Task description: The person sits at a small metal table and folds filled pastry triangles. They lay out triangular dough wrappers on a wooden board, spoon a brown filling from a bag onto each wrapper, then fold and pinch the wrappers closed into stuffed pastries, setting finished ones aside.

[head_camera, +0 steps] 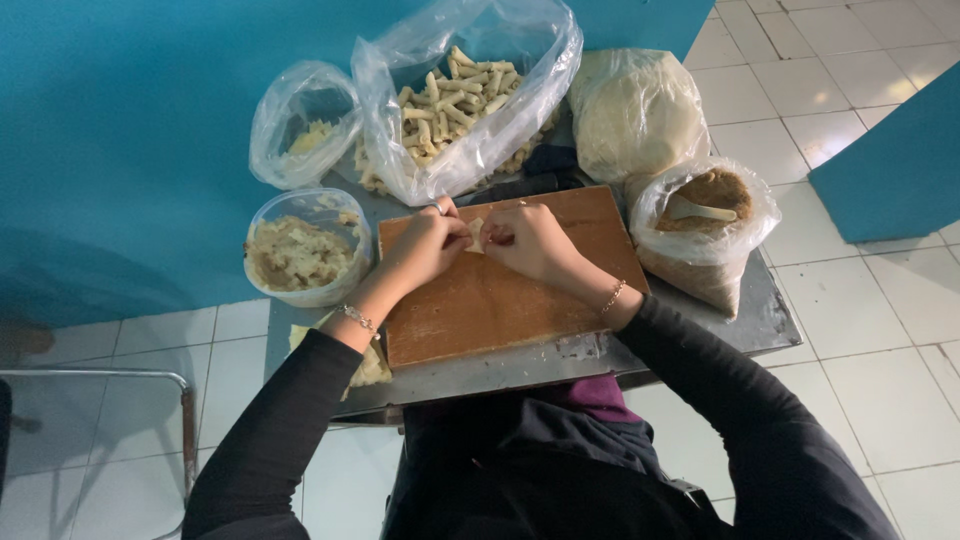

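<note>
My left hand [425, 247] and my right hand [531, 241] meet at the far edge of a brown wooden board [490, 300]. Between their fingertips they pinch a small pale piece of dough wrapper [476, 235]. Both hands are curled around it, so most of the piece is hidden. A ring shows on my left hand, and a thin bracelet sits on each wrist. The board lies on a small grey metal table [760, 320].
Behind the board stands a big clear bag of rolled pale snacks [460, 95], a smaller bag [302, 125], a white bag [636, 112] and a bag of brown filling with a spoon [708, 215]. A clear tub of pale filling [300, 252] sits left. Metal chair frame [150, 400] lower left.
</note>
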A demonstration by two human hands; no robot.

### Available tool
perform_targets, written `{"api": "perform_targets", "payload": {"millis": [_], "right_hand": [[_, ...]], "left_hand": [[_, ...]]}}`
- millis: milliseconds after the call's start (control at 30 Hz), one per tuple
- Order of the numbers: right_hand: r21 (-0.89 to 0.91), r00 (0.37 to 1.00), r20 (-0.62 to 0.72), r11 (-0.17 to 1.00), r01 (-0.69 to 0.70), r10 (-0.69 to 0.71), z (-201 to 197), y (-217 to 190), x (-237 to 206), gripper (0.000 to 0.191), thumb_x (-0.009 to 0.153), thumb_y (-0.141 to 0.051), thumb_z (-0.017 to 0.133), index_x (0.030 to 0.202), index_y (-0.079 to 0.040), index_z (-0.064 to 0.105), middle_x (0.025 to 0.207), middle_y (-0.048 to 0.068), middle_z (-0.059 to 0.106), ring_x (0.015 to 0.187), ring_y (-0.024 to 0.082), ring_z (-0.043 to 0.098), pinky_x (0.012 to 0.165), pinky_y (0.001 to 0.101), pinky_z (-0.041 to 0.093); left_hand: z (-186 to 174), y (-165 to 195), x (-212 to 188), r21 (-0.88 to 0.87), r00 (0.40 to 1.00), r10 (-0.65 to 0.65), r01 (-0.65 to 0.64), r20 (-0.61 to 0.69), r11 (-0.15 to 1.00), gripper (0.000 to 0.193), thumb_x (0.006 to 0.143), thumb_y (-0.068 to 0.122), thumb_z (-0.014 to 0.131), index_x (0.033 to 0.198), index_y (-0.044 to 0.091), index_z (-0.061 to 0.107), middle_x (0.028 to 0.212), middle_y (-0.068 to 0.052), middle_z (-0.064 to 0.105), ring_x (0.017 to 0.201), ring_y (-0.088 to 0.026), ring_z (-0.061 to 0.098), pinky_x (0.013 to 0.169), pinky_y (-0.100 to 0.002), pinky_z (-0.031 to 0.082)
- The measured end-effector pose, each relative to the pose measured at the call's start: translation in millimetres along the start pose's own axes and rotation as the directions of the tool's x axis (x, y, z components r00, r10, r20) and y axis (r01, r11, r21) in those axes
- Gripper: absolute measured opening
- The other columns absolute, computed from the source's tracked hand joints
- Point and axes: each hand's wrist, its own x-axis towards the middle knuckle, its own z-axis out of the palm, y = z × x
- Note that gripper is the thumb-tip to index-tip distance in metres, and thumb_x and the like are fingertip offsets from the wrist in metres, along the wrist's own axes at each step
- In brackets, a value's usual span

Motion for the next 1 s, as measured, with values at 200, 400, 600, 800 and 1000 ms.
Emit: {"api": "perform_targets", "payload": {"millis": [200, 400, 600, 800, 1000], "right_hand": [[-0.132, 0.999, -0.012, 0.991, -0.034, 0.033, 2.1, -6.5, 8.7, 0.015, 0.073, -0.017, 0.076, 0.086, -0.01, 0.078, 0.088, 0.013, 0.074, 0.079, 0.029, 0.074, 0.073, 0.0389, 0.059], [-0.339, 0.989, 0.001, 0.931, -0.136, 0.145, 6.2, -12.8, 3.3, 0.007, 0.077, -0.021, 0.076, 0.083, -0.017, 0.079, 0.097, 0.007, 0.075, 0.09, 0.029, 0.069, 0.075, 0.0419, 0.056], [-0.502, 0.973, -0.038, 0.846, 0.179, -0.228, 7.3, -4.1, -18.7, 0.018, 0.081, -0.015, 0.072, 0.097, -0.018, 0.08, 0.108, 0.004, 0.07, 0.111, 0.025, 0.061, 0.091, 0.0404, 0.051], [-0.489, 0.966, -0.042, 0.848, 0.204, -0.257, 19.6, -4.9, -21.4, 0.023, 0.084, -0.024, 0.075, 0.103, -0.013, 0.073, 0.104, 0.006, 0.071, 0.108, 0.027, 0.062, 0.09, 0.0447, 0.05], [-0.444, 0.981, -0.012, 0.881, 0.167, -0.192, 19.0, -6.9, -14.0, 0.021, 0.087, -0.021, 0.073, 0.104, -0.012, 0.068, 0.1, 0.006, 0.072, 0.105, 0.028, 0.062, 0.091, 0.0449, 0.05]], "left_hand": [[3.8, 7.5, -2.5, -0.032, 0.993, 0.077, -0.08, -0.088, 0.996, 0.028, 0.078, -0.006, 0.072, 0.104, -0.002, 0.063, 0.106, -0.017, 0.057, 0.094, -0.039, 0.065, 0.076, -0.045, 0.052], [0.5, 1.2, -7.3, 0.32, 0.967, 0.253, -0.243, 0.01, 0.916, 0.013, 0.08, -0.008, 0.068, 0.088, 0.0, 0.063, 0.109, -0.016, 0.056, 0.108, -0.034, 0.065, 0.087, -0.043, 0.053], [-12.3, 1.1, -14.1, 0.278, 0.965, 0.241, -0.262, 0.107, 0.924, 0.014, 0.08, 0.012, 0.076, 0.086, 0.003, 0.068, 0.101, -0.012, 0.058, 0.098, -0.031, 0.063, 0.083, -0.045, 0.051], [-9.9, 3.3, -7.7, 0.335, 0.94, 0.337, -0.334, 0.052, 0.881, 0.018, 0.085, 0.014, 0.073, 0.098, 0.003, 0.066, 0.098, -0.013, 0.063, 0.091, -0.032, 0.066, 0.078, -0.044, 0.052], [-8.4, 0.8, -7.7, 0.3, 0.954, 0.298, -0.279, -0.02, 0.912, 0.009, 0.093, 0.008, 0.064, 0.098, 0.003, 0.059, 0.089, -0.013, 0.067, 0.084, -0.034, 0.069, 0.075, -0.044, 0.054]]}}
